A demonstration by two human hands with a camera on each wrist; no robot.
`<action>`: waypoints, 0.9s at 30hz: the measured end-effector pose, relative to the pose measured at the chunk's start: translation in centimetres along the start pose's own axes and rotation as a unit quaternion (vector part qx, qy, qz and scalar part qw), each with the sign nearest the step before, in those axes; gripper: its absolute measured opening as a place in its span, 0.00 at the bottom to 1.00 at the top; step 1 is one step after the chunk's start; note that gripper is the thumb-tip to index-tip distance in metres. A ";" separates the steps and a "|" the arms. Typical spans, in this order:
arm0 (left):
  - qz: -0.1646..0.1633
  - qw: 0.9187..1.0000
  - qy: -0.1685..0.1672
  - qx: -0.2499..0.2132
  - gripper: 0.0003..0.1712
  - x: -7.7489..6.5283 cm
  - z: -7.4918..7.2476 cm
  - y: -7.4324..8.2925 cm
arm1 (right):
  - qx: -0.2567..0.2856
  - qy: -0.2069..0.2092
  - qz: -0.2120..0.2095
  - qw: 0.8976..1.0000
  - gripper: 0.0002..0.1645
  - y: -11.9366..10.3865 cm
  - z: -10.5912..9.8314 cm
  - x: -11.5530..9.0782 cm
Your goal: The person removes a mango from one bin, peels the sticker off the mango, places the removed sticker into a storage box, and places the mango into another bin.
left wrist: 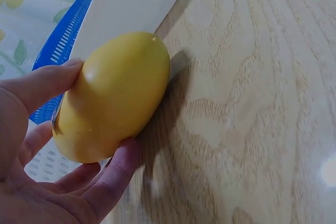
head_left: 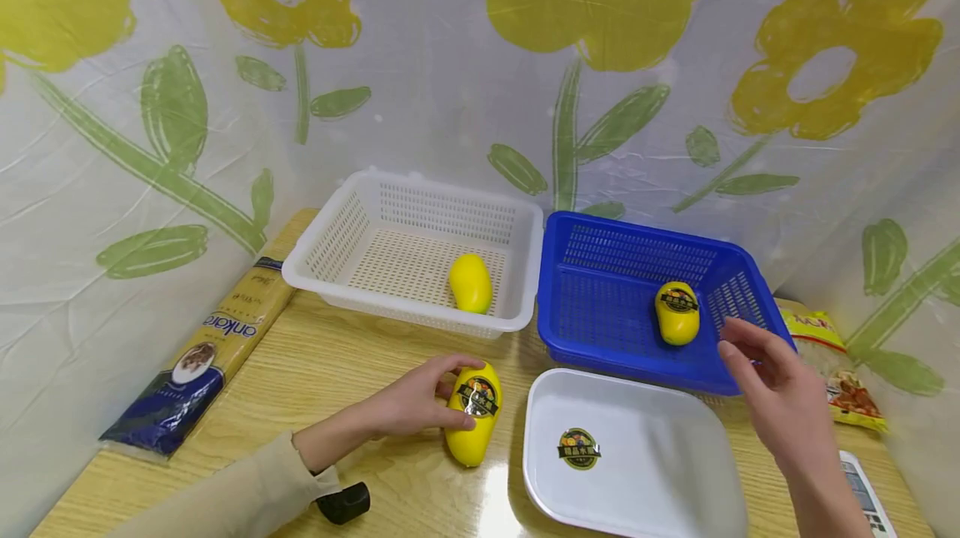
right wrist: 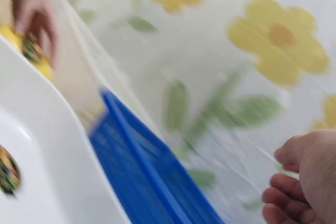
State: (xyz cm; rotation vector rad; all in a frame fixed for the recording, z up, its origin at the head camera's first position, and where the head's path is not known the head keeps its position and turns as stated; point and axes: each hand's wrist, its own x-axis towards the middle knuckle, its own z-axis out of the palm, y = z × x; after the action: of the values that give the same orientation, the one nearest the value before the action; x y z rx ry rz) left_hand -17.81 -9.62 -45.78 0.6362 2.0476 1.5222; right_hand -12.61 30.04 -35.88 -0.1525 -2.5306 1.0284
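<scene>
My left hand grips a yellow mango with a dark round label, thumb on one side and fingers on the other. The left wrist view shows the mango close up, its plain side facing the camera; whether it touches the wooden table is hard to tell. Holding nothing, my right hand hovers over the right edge of the blue basket, fingers loosely bent. A labelled mango lies in that basket. In the white basket lies another mango, no label showing.
A white tray with a round label stands in front of the blue basket. Pasta packaging lies at left, a snack bag at right. A black object and a keypad device sit near the front.
</scene>
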 end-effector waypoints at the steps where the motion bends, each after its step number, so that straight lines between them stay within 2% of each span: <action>1: 0.000 1.000 0.001 -0.003 0.39 0.0 0.0 0.0 | 0.005 -0.039 -0.011 0.999 0.22 -0.6 0.5 -0.1; 4: 0.002 1.000 0.001 -0.016 0.39 0.0 0.1 0.0 | 0.052 -0.148 -0.025 0.987 0.22 -2.4 2.2 -0.3; 7: 0.001 0.999 0.001 -0.032 0.40 0.1 0.2 -0.1 | 0.090 -0.230 -0.027 0.969 0.21 -3.9 4.3 -0.7; 11: -0.004 0.999 0.006 -0.040 0.40 0.2 0.2 -0.3 | 0.109 -0.298 -0.060 0.946 0.19 -5.5 7.3 -1.4; 18: -0.013 0.999 0.010 -0.048 0.40 0.2 0.3 -0.2 | 0.080 -0.355 -0.117 0.924 0.16 -7.1 11.4 -2.2; 27: -0.019 0.998 0.008 -0.060 0.40 0.3 0.3 0.0 | 0.062 -0.374 -0.184 0.907 0.14 -7.7 14.0 -1.9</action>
State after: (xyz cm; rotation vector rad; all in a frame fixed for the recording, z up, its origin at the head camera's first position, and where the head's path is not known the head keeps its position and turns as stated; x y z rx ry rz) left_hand -17.88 -9.19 -45.91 0.5380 1.9504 1.6189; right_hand -16.19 15.01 -40.23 0.8879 -2.9388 1.2426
